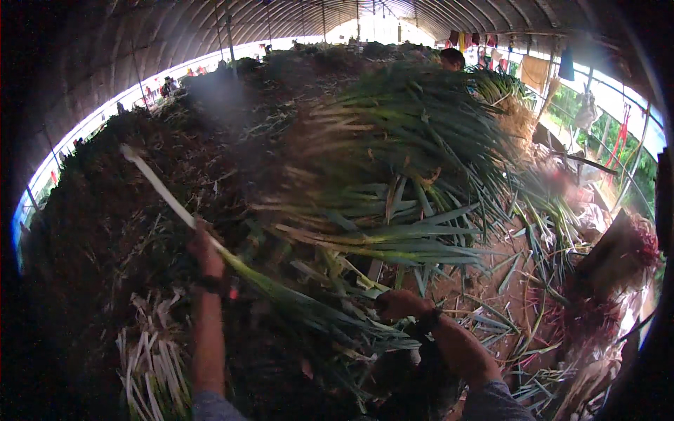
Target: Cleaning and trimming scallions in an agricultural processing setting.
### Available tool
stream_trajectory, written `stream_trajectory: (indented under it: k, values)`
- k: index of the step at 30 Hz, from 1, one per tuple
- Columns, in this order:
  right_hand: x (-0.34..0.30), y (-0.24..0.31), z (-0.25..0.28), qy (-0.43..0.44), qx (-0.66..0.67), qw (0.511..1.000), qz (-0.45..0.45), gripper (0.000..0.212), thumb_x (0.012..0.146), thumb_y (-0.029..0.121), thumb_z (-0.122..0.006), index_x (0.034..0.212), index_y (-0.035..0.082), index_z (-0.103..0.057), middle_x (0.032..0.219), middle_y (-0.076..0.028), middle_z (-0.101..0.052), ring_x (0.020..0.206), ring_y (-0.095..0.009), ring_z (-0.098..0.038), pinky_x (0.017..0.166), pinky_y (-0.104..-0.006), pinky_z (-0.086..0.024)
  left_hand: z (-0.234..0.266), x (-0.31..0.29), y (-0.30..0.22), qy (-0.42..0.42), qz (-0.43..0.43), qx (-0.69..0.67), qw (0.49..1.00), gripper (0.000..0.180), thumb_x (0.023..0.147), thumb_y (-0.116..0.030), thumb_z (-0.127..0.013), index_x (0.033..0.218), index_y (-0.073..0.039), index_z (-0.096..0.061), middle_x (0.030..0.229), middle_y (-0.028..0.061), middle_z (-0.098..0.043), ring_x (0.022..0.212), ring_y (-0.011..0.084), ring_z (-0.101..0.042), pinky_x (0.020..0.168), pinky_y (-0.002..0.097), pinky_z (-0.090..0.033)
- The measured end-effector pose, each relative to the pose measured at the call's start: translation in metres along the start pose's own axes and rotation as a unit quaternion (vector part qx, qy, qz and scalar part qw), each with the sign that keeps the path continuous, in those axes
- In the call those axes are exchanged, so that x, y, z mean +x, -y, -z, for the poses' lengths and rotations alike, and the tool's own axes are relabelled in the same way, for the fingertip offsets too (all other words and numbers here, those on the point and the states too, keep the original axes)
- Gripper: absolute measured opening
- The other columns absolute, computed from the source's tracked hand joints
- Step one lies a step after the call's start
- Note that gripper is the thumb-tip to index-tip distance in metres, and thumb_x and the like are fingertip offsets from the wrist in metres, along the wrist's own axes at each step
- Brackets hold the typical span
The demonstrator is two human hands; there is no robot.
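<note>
A long green onion (159, 184) slants across the left of the view, its white stalk up and to the left, its green leaves trailing down to the right. My left hand (207, 249) is wrapped round it where the white turns pale green. My right hand (404, 306) is closed in a fist beside the leaves, lower right of centre. A pale leaf strip runs up to its fingers, but what it grips, if anything, is hidden. Beyond both hands lies a big heap of green onions (421, 140), leaves mostly pointing right. Trimmed white stalks (151, 372) lie at the lower left.
A dark, soil-covered mass of plants (105, 203) stretches away under the arched roof (281, 17). Loose leaves litter the brown ground (484, 288) at right, near a bundle of reddish strands (642, 242). Another person's head (451, 59) shows behind the heap.
</note>
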State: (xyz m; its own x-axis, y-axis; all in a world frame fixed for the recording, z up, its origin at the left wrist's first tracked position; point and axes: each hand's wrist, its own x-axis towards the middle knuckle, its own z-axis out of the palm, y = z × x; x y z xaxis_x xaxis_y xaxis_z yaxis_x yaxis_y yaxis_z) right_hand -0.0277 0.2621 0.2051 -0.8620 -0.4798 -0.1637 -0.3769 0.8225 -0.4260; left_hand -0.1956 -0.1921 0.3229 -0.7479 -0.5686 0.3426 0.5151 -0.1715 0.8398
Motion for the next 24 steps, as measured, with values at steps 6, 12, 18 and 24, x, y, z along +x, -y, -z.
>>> stream_trajectory:
  k: [6,12,18,24]
  values:
    - [-0.006,-0.003,0.001,-0.026,0.064,0.996,-0.060,0.035,0.076,0.034,-0.067,0.101,0.010,-0.067,0.088,-0.013,-0.068,0.079,-0.029,-0.066,0.072,-0.0405,-0.052,0.010,0.033,-0.207,0.048,-0.183,0.187,0.964,0.028,0.093,-0.036,-0.060,0.107,-0.011,-0.060,0.070,-0.0021,-0.051,0.055,0.0064,-0.046,0.048,0.0268,-0.038]
    - [0.018,0.005,0.015,0.008,0.122,0.990,-0.064,0.038,0.076,0.034,-0.069,0.103,0.007,-0.066,0.087,-0.015,-0.067,0.077,-0.028,-0.065,0.070,-0.0410,-0.052,0.120,0.069,-0.276,0.006,-0.364,0.655,0.662,0.040,0.090,-0.028,-0.061,0.125,-0.010,-0.056,0.100,0.0102,-0.062,0.077,0.0199,-0.060,0.064,0.0338,-0.047]
    - [-0.018,-0.089,-0.036,-0.115,0.300,0.945,-0.068,0.039,0.075,0.034,-0.071,0.101,0.006,-0.066,0.086,-0.015,-0.067,0.076,-0.028,-0.064,0.068,-0.0414,-0.051,0.144,0.021,-0.185,0.252,-0.026,0.631,0.734,0.049,0.084,-0.021,-0.068,0.128,-0.007,-0.053,0.116,0.0149,-0.062,0.097,0.0251,-0.063,0.080,0.0363,-0.050]
    - [-0.024,-0.043,0.009,0.049,0.039,0.983,-0.172,0.038,0.079,0.035,-0.069,0.103,0.006,-0.066,0.085,-0.019,-0.067,0.075,-0.033,-0.067,0.066,-0.0448,-0.051,0.064,-0.073,-0.008,0.496,0.113,0.411,0.756,0.061,0.078,-0.019,-0.075,0.129,-0.002,-0.048,0.124,0.0145,-0.055,0.115,0.0235,-0.053,0.094,0.0378,-0.045]
